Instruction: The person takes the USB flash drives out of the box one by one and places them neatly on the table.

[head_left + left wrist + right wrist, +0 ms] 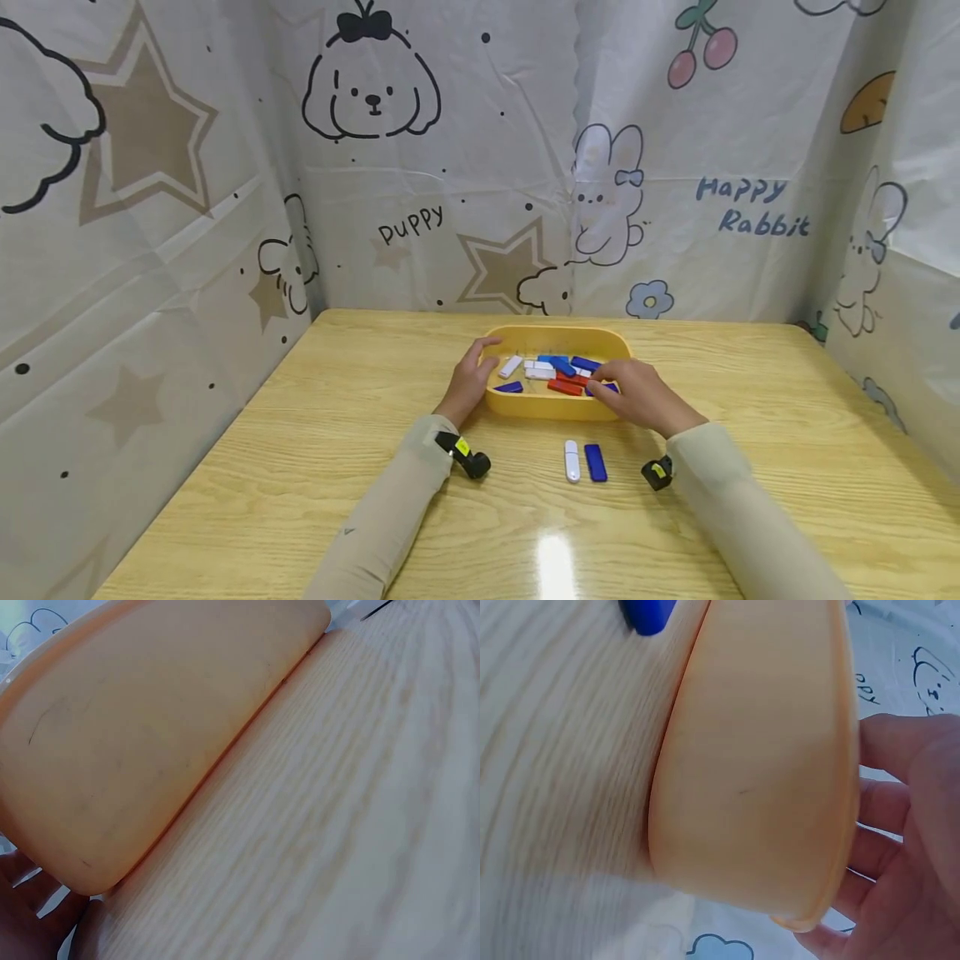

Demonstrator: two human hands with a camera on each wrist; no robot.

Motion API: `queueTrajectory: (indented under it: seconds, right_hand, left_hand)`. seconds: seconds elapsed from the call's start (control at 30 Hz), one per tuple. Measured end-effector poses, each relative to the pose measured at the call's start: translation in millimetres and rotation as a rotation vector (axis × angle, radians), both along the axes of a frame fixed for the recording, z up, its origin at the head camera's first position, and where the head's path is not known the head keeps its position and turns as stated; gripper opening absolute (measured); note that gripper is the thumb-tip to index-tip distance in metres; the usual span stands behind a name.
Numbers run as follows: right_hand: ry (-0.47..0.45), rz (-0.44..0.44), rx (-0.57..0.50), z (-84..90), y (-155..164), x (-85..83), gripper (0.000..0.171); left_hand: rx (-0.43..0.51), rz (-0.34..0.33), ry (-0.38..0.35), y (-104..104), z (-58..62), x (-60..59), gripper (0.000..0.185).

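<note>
A yellow plastic bin [551, 407] holds several USB flash drives in white, red and blue. My left hand [467, 385] holds the bin's left end, its thumb near the rim. In the left wrist view, the fingers [46, 904] wrap the bin's corner. Over the right rim reaches my right hand [633, 392], its fingertips down among the drives, close to a dark blue flash drive [611, 387] and a red flash drive [565, 387]. The right wrist view shows that hand's fingers [881, 802] behind the bin wall, which hides their tips; whether they pinch anything is unclear.
On the wooden table [300, 467], in front of the bin, a white flash drive [572, 462] and a dark blue flash drive [596, 462] lie side by side. A printed curtain [450, 167] stands behind the table and along both sides.
</note>
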State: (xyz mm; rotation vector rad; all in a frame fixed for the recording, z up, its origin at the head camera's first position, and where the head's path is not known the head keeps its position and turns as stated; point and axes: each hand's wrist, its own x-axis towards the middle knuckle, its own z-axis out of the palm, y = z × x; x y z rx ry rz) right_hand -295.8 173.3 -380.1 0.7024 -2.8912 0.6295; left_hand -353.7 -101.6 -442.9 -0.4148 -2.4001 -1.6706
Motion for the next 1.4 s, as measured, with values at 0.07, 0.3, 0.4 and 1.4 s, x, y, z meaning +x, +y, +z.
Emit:
queueTrajectory:
  seconds: [0.07, 0.3, 0.4, 1.4]
  right_hand:
    - [-0.007, -0.019, 0.016, -1.2, -2, -3.2, 0.024]
    - [-0.077, -0.033, 0.069, -8.9, -5, -10.5, 0.036]
    - [-0.080, -0.041, 0.080, -10.1, -7, -12.0, 0.039]
    - [-0.136, -0.112, 0.118, -13.1, -8, -9.7, 0.048]
  left_hand:
    - [0.000, 0.001, -0.004, 0, 0.2, 0.8, 0.037]
    - [0.004, -0.005, -0.014, -2, -0.4, 0.3, 0.038]
    - [0.013, -0.005, -0.002, -4, 0.9, -0.7, 0.038]
    - [0.023, 0.005, -0.025, -1, -1.2, -1.9, 0.036]
